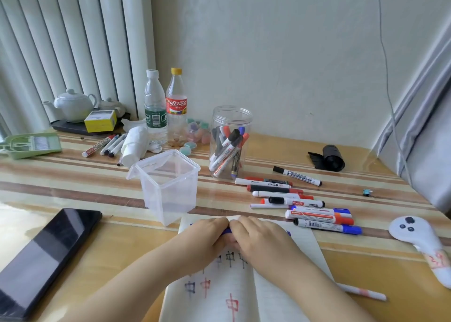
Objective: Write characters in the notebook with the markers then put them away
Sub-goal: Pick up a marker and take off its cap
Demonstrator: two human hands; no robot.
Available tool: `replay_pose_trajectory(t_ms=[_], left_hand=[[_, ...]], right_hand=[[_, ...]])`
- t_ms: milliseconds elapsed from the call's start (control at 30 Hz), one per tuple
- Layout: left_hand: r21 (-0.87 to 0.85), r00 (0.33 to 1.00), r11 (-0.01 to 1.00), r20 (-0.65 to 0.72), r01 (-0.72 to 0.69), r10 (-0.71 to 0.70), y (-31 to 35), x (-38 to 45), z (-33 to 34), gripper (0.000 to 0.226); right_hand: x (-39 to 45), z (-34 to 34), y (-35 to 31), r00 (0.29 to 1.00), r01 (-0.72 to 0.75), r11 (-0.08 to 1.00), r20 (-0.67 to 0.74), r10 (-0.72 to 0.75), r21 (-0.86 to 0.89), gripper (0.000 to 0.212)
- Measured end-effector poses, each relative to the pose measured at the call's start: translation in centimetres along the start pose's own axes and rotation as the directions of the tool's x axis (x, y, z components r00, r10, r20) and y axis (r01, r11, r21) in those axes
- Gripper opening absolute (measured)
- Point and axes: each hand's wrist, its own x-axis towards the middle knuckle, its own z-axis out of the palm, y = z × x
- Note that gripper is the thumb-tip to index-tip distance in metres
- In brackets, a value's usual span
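Observation:
An open notebook (288, 295) lies at the table's front edge, with several red, blue and black characters written on its left page. Above it my left hand (202, 238) and my right hand (258, 238) meet knuckle to knuckle, both curled round a blue marker (226, 231) of which only a short blue piece shows between them. A row of several loose markers (314, 218) lies to the right of the notebook. A round clear jar (230, 141) further back holds several markers. An empty square clear tub (168, 182) stands just behind my left hand.
A dark phone (46, 255) lies at the front left. A white controller (422, 243) and a pen (363, 292) lie at the right. Two bottles (166, 106), a tissue roll, more markers, erasers, a teapot and a green dustpan crowd the back left; a black roll (329, 158) sits back right.

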Motion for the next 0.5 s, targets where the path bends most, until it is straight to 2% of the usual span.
replay_pose_trajectory(t_ms=[233, 300, 367, 433, 467, 500], left_hand=[[-0.033, 0.998, 0.998, 0.04, -0.048, 0.049, -0.6, -0.1, -0.6, 0.018], [-0.009, 0.999, 0.999, 0.016, -0.051, 0.051, -0.6, -0.1, -0.7, 0.026], [0.018, 0.999, 0.999, -0.029, -0.038, 0.038, -0.6, -0.1, -0.6, 0.033], [-0.013, 0.998, 1.0, -0.069, 0.004, -0.005, -0.9, -0.3, -0.6, 0.028], [-0.031, 0.996, 0.999, -0.081, 0.025, -0.027, -1.0, -0.5, -0.7, 0.027], [-0.036, 0.995, 0.999, -0.095, 0.034, -0.038, -1.1, -0.8, -0.9, 0.027]], right_hand=[[-0.5, -0.3, 0.8, 0.998, -0.053, 0.997, 0.044, 0.051, 0.047, 0.043], [-0.3, -0.4, 0.9, 0.993, -0.091, 0.994, 0.085, 0.085, 0.061, 0.048], [0.0, -0.9, 0.9, 0.973, -0.175, 0.982, 0.167, 0.161, 0.076, 0.058], [0.2, -2.2, 1.1, 0.942, -0.238, 0.968, 0.259, 0.212, 0.076, 0.066], [0.1, -2.8, 1.5, 0.926, -0.285, 0.95, 0.292, 0.238, 0.128, 0.067], [-0.1, -3.4, 1.7, 0.888, -0.39, 0.889, 0.353, 0.295, 0.241, 0.066]])
